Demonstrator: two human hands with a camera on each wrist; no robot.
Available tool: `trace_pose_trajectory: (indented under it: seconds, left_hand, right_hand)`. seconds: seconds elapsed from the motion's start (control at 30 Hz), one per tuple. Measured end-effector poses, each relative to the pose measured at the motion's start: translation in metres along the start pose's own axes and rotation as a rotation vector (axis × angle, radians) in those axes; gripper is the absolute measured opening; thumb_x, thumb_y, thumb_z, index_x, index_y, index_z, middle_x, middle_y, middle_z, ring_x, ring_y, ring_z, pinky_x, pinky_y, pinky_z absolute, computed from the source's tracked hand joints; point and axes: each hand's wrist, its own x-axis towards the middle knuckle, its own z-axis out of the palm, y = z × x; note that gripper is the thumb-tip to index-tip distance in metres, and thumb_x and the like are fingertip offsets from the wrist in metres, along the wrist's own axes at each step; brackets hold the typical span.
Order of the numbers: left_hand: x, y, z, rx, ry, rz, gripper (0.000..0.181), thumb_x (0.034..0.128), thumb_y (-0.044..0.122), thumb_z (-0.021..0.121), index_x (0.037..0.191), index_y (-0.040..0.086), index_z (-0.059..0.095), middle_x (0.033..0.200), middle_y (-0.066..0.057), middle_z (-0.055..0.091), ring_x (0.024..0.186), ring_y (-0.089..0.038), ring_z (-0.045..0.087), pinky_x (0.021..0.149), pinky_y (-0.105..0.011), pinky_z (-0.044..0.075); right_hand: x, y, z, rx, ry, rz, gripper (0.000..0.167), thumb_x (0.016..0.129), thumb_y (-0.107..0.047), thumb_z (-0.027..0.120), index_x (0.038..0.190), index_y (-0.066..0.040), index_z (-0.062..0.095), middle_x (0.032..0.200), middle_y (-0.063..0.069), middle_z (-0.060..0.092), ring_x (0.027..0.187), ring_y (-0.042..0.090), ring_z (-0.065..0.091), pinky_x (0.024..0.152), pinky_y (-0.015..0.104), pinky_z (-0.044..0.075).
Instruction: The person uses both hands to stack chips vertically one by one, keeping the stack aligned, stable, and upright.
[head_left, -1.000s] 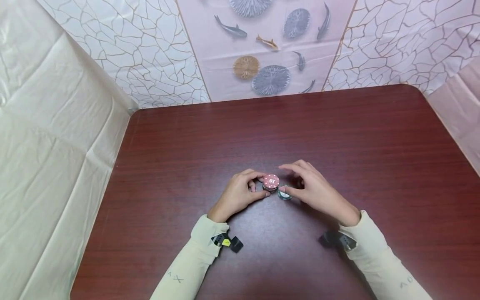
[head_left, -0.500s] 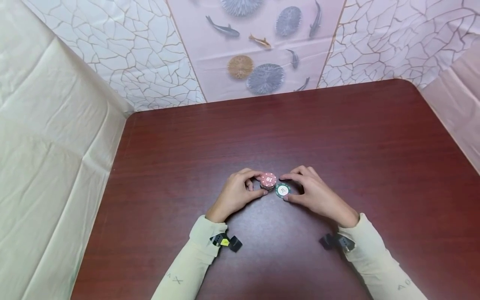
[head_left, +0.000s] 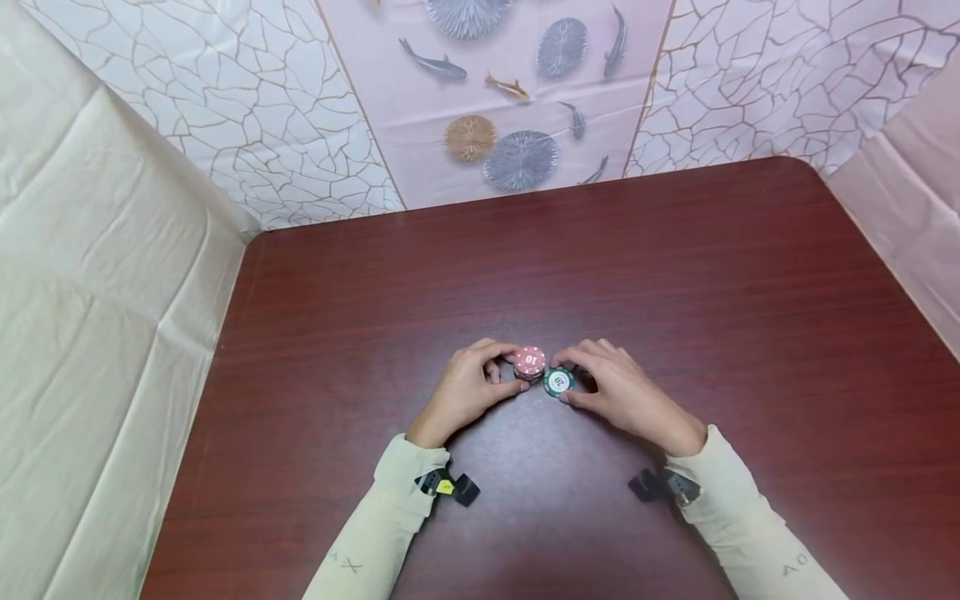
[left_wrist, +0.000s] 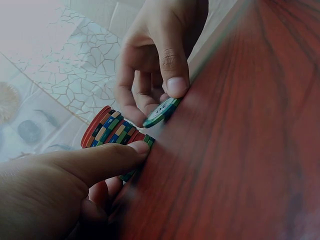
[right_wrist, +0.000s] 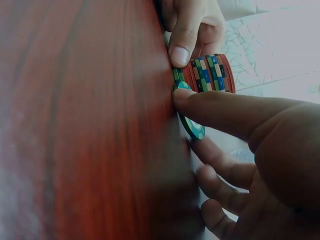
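A stack of poker chips [head_left: 529, 361] stands on the table, a red chip marked 10 on top. My left hand [head_left: 467, 379] holds this stack between thumb and fingers, the thumb low on its side in the left wrist view. Just right of it, my right hand [head_left: 626, 390] pinches a green poker chip [head_left: 558, 381] marked 20 by its edges. That green chip [left_wrist: 162, 111] looks tilted in the left wrist view, one edge lifted. Red, green, blue and tan edges show along the stack [right_wrist: 207, 72] in the right wrist view.
The dark red wooden table [head_left: 390, 283] spreads around both hands. A patterned cloth [head_left: 517, 100] hangs behind its far edge, and a pale cloth [head_left: 97, 333] hangs along the left side. Each wrist wears a strapped camera [head_left: 465, 489].
The right thumb and fingers have come together on the green chip, which has moved slightly left toward the stack. The left hand keeps its hold on the stack. The head view has shifted a little.
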Motion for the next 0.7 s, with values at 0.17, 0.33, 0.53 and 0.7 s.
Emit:
trace_pose_trajectory:
  seconds: [0.17, 0.33, 0.53, 0.7]
  left_hand:
    - [-0.0002, -0.0005, 0.0001, 0.002, -0.004, -0.005, 0.048, 0.0835, 0.024, 0.092, 0.127, 0.012, 0.076, 0.101, 0.003, 0.068, 0.068, -0.004, 0.058, 0.067, -0.023, 0.049]
    - [0.0000, 0.0004, 0.0009, -0.006, -0.008, -0.006, 0.049, 0.0836, 0.023, 0.092, 0.128, 0.011, 0.075, 0.101, 0.003, 0.068, 0.069, -0.004, 0.058, 0.066, -0.023, 0.049]
    - [0.0002, 0.0007, 0.0010, -0.006, -0.009, -0.008, 0.049, 0.0838, 0.023, 0.092, 0.128, 0.010, 0.075, 0.101, 0.002, 0.068, 0.068, -0.003, 0.058, 0.066, -0.023, 0.048]
    - [0.0002, -0.0005, 0.0008, -0.001, -0.004, -0.008, 0.048, 0.0836, 0.024, 0.092, 0.127, 0.011, 0.076, 0.100, 0.003, 0.068, 0.068, -0.003, 0.058, 0.065, -0.023, 0.048]
  right_hand:
    - [-0.0008, -0.0015, -0.0009, -0.021, -0.015, -0.015, 0.041, 0.091, -0.017, 0.084, 0.130, -0.016, 0.070, 0.115, 0.001, 0.069, 0.111, 0.024, 0.061, 0.086, 0.043, 0.041]
    - [-0.0032, -0.0004, -0.0013, -0.028, -0.024, -0.015, 0.040, 0.093, -0.021, 0.083, 0.131, -0.016, 0.072, 0.112, -0.001, 0.068, 0.108, 0.021, 0.060, 0.084, 0.039, 0.038]
    - [-0.0040, -0.0009, -0.0026, -0.036, -0.043, -0.011, 0.045, 0.089, -0.024, 0.087, 0.130, -0.013, 0.073, 0.111, 0.000, 0.068, 0.107, 0.022, 0.060, 0.083, 0.039, 0.039]
    - [-0.0024, -0.0011, -0.0020, -0.058, -0.038, -0.017, 0.045, 0.088, -0.024, 0.088, 0.128, -0.012, 0.073, 0.109, 0.000, 0.067, 0.105, 0.023, 0.059, 0.082, 0.038, 0.039]
